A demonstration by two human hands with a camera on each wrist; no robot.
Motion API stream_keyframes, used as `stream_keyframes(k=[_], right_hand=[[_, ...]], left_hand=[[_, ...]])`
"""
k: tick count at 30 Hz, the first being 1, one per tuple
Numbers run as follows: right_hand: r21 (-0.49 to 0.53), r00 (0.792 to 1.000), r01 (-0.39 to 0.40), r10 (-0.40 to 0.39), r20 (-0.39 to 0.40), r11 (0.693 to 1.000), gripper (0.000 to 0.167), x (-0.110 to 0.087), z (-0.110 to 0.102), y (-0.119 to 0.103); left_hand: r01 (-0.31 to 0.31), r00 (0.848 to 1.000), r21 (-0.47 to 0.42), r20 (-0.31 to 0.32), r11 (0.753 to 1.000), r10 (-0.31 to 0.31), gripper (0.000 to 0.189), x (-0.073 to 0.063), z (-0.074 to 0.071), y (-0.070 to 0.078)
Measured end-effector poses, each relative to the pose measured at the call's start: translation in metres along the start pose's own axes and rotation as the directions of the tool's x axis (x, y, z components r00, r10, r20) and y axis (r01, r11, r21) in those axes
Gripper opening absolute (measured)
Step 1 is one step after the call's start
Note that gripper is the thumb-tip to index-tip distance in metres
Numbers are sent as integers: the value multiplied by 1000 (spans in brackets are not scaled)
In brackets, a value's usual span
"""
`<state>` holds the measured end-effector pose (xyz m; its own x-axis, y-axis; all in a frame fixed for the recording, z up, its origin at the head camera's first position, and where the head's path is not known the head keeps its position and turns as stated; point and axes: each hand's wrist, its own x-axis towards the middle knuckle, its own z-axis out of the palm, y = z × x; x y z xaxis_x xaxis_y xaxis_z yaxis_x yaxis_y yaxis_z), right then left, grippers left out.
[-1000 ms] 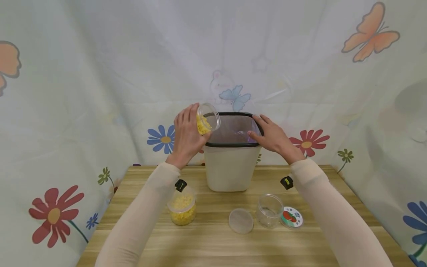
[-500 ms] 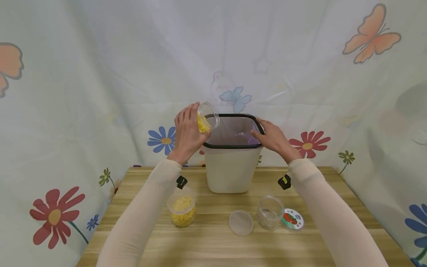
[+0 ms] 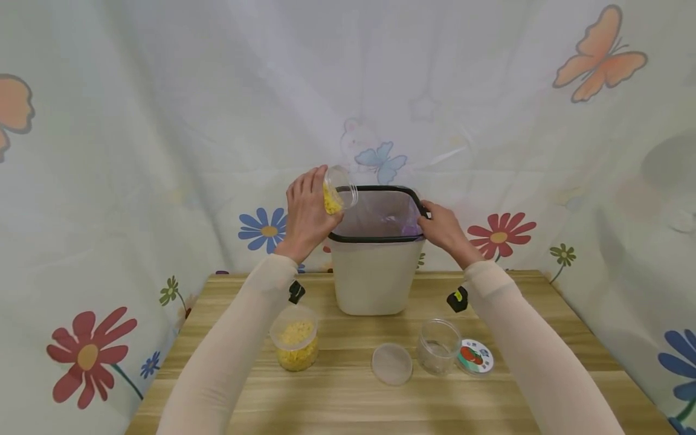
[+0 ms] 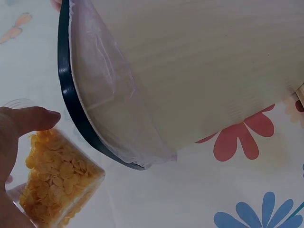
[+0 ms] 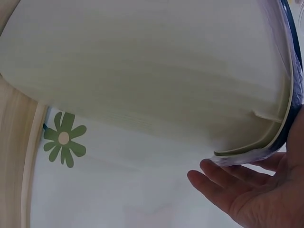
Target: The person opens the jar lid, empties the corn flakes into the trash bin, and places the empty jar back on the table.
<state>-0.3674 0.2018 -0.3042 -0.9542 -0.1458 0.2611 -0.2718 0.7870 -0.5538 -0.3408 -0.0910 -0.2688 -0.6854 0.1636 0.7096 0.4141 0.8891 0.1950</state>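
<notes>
My left hand (image 3: 308, 208) grips a clear jar (image 3: 341, 186) lying on its side, its mouth toward the trash can's left rim. Yellow flakes (image 4: 57, 173), which look like cornflakes, fill its lower part. The cream trash can (image 3: 375, 275) has a black rim and a thin purplish liner bag (image 4: 102, 71). On the can's right side, my right hand (image 3: 443, 226) holds the rim (image 5: 289, 111); the right wrist view shows several fingers under its edge, the thumb out of sight there. A second jar of yellow flakes (image 3: 297, 350) stands by my left forearm.
An uncovered clear jar (image 3: 438, 347) stands at the front right of the wooden table (image 3: 337, 405). Beside it lie a translucent lid (image 3: 392, 364) and a round lid with a printed label (image 3: 475, 356). A patterned cloth (image 3: 217, 121) hangs behind the can.
My right hand has gone from lying spread over the can's rim to gripping its right side, lower down. The left hand and its tilted jar have hardly moved.
</notes>
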Motion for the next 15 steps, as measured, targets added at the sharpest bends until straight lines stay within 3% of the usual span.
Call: stream_keyframes(k=[15], right_hand=[[78,997,-55,58,-46,995,57,2,12,-5]], left_hand=[[-57,997,68,46,996,54,97,9,6,-1]])
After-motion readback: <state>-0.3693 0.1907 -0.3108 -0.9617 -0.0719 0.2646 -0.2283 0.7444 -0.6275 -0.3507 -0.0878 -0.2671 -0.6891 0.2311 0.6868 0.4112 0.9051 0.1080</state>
